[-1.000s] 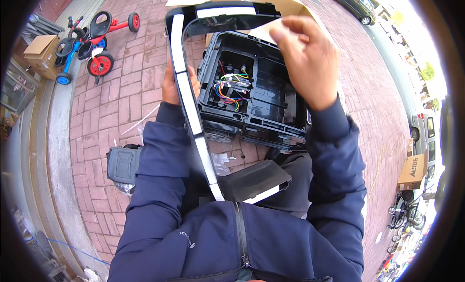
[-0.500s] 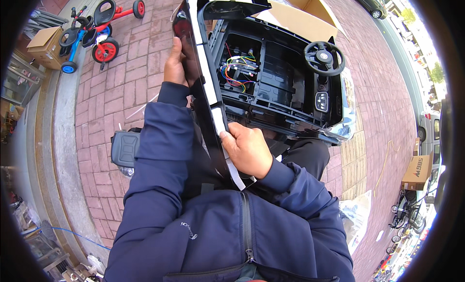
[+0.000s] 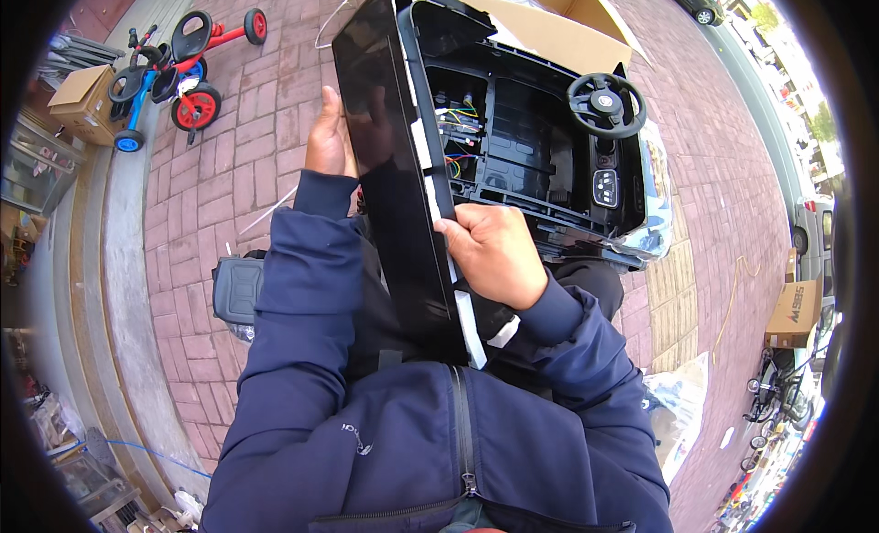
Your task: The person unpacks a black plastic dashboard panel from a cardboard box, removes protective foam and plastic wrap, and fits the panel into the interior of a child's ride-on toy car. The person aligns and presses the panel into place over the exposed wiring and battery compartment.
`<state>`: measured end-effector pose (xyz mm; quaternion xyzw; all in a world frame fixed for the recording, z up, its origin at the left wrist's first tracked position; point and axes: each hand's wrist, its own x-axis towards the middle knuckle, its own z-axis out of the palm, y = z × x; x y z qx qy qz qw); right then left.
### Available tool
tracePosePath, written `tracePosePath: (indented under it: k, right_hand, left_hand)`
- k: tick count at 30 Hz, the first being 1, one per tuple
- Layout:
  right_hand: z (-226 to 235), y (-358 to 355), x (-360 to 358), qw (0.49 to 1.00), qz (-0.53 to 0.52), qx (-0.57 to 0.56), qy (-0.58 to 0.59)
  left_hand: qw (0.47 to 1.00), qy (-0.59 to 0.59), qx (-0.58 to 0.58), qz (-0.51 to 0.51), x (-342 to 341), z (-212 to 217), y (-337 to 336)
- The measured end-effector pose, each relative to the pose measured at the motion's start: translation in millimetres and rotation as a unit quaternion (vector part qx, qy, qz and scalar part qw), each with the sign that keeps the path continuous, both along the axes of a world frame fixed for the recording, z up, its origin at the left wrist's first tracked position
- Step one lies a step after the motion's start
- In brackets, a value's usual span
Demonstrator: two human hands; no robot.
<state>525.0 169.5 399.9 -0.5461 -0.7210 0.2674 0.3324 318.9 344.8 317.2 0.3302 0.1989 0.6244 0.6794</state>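
Note:
A long, glossy black plastic panel [image 3: 392,167] with white strips along its right edge stands tilted over my lap. My left hand [image 3: 330,141] supports its left side, thumb pointing up and the other fingers partly hidden by the panel. Around the right edge my right hand [image 3: 499,254] is closed, its thumb lying near a white strip. Just beyond stands a black ride-on toy car body [image 3: 526,139]. It has a black steering wheel [image 3: 606,105], and coloured wires [image 3: 461,135] show in its open floor, partly covered by the panel.
An open cardboard box [image 3: 549,31] is behind the car body. At the far left are red and blue tricycles [image 3: 188,70] beside a brown carton [image 3: 84,103]. A dark grey plastic piece [image 3: 238,288] rests on the brick paving by my left arm. Clear plastic wrap [image 3: 676,409] lies at right.
The panel has turned from nearly edge-on, so its broad glossy face now shows. My right hand has shifted right and slightly farther away with its edge. More of the wires are covered.

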Motion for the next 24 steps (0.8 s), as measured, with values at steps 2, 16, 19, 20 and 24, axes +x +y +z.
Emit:
tracePosePath:
  k: [2, 16, 19, 20, 24]
  right_hand:
    - [18, 12, 9, 1.000, -0.001, 0.025, 0.003]
    - [32, 22, -4, 0.943, 0.139, -0.263, 0.150]
    - [24, 21, -1, 0.933, 0.147, -0.256, 0.207]
    - [22, 21, -1, 0.934, 0.154, -0.245, 0.208]
    - [24, 16, -4, 0.959, 0.105, -0.238, 0.116]
  left_hand:
    - [0.995, 0.026, -0.082, -0.045, 6, 13, -29]
    - [0.985, -0.040, -0.147, 0.078, -6, -11, -74]
    - [0.981, -0.024, -0.163, 0.100, -4, -8, -78]
    - [0.983, -0.074, -0.144, 0.082, -3, -9, -78]
    - [0.985, -0.028, -0.135, 0.104, -6, -14, -77]
